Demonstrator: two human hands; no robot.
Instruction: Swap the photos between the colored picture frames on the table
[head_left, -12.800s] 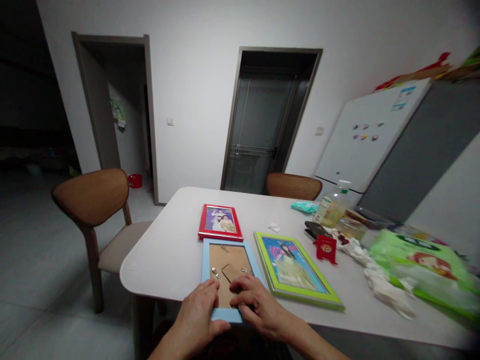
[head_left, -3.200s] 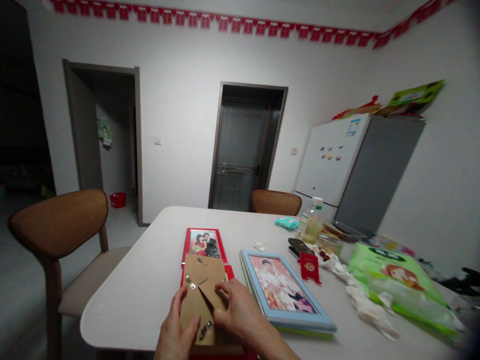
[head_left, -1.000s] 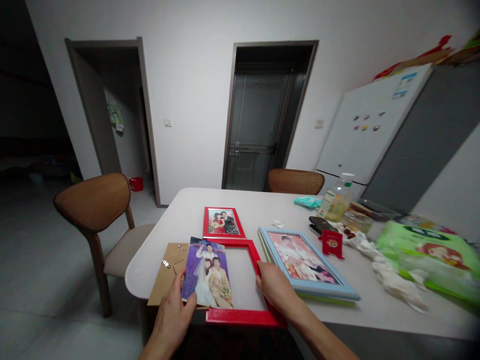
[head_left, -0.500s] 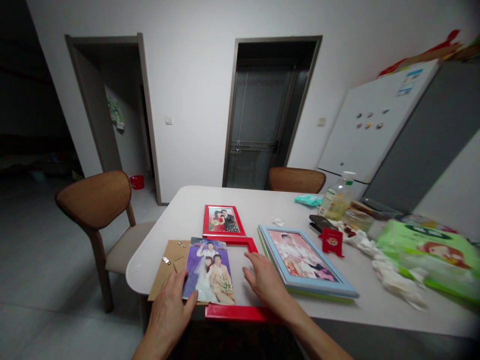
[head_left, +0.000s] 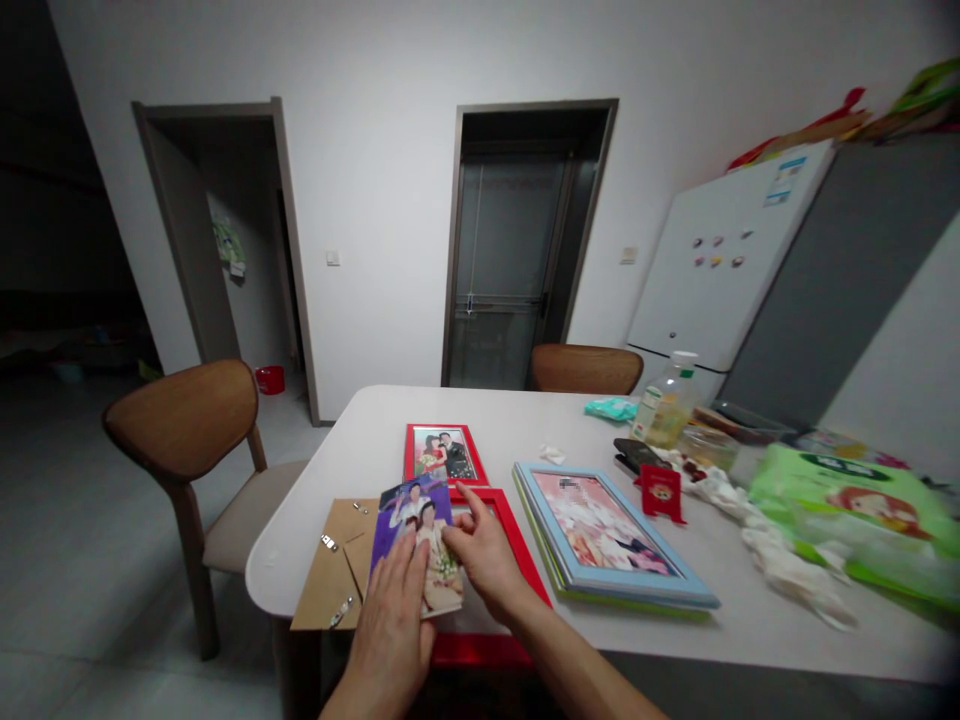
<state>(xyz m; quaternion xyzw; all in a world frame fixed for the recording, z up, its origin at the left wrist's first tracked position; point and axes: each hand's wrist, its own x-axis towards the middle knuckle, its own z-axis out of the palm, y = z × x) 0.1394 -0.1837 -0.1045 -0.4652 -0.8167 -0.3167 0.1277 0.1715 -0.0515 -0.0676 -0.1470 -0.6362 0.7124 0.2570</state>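
A wedding photo (head_left: 401,515) with a purple background is between my two hands, tilted over the left part of a large red frame (head_left: 517,550). My left hand (head_left: 394,610) lies across the photo's lower left, fingers together on its face. At the right edge, my right hand (head_left: 484,545) grips it with thumb and bent fingers. A brown backing board (head_left: 319,570) with metal clips lies at the left, partly under the photo. Beyond the large frame, a smaller red frame (head_left: 409,455) holds a couple's picture.
Stacked frames, a light blue one (head_left: 637,590) on top, lie right of my hands. Farther right are a red stand (head_left: 661,492), a bottle (head_left: 664,405), tissues and a green pack (head_left: 847,495). Wooden chairs (head_left: 191,415) stand left and behind the table (head_left: 289,540).
My right hand has moved left from the large frame onto the photo's right edge. My left hand has shifted right onto the photo, which is now tilted up. The view has shifted slightly.
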